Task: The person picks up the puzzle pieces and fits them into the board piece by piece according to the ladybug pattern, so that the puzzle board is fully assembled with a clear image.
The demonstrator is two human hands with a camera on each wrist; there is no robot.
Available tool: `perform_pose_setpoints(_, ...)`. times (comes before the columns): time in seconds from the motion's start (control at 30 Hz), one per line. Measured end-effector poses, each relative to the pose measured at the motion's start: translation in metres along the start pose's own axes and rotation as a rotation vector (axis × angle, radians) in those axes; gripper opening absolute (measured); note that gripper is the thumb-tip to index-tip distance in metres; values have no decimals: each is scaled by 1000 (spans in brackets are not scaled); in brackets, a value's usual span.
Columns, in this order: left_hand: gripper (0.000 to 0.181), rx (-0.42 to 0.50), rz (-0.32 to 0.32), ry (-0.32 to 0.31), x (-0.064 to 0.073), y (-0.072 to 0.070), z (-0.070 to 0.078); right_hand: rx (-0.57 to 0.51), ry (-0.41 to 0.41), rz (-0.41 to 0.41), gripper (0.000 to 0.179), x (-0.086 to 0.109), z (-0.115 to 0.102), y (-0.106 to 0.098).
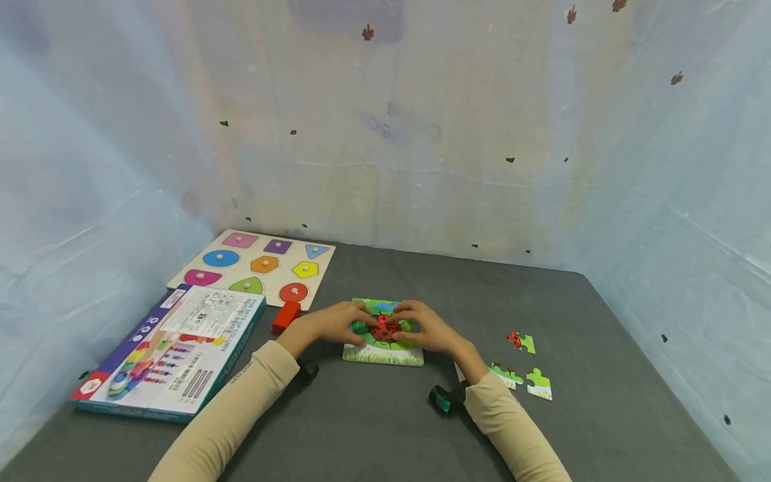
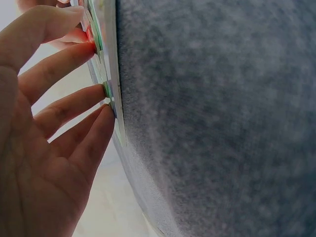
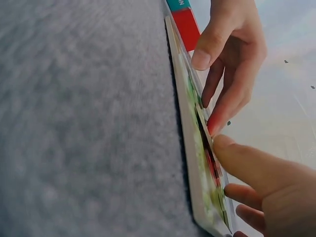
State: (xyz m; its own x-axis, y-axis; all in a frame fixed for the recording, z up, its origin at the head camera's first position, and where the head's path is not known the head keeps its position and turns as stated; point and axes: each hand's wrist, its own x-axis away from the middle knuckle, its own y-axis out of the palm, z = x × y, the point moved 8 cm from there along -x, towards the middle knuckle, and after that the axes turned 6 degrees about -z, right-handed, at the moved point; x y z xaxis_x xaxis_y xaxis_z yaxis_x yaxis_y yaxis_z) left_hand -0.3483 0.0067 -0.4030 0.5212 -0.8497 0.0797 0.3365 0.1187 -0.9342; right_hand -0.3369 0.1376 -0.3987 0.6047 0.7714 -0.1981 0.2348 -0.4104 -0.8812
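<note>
The board (image 1: pixel 385 359) lies flat between and beneath the left hand (image 1: pixel 340 323) and right hand (image 1: pixel 429 328), neither clearly nearer, its near-square outline giving no obvious long axis; both hands' fingers are loosely spread and slightly bent, tips touching around the red ladybug (image 1: pixel 383 329), with no firm grip visible. Right of the board, loose pieces (image 1: pixel 539 385) show glossy print and lobed jigsaw edges; left of it sits a smooth, rectangular red block (image 1: pixel 286 317), all on matt, grainy grey cloth (image 1: pixel 602 402).
</note>
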Motion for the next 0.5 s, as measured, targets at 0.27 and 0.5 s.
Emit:
perform_pose_setpoints(0.27,35,-4,17,9,-3,-2,4,-16,27,10,30,0,2,2)
perform_pose_setpoints(0.5,25,-22,35,-1,-10,-4,11,-10,46,4,29,-1,3,3)
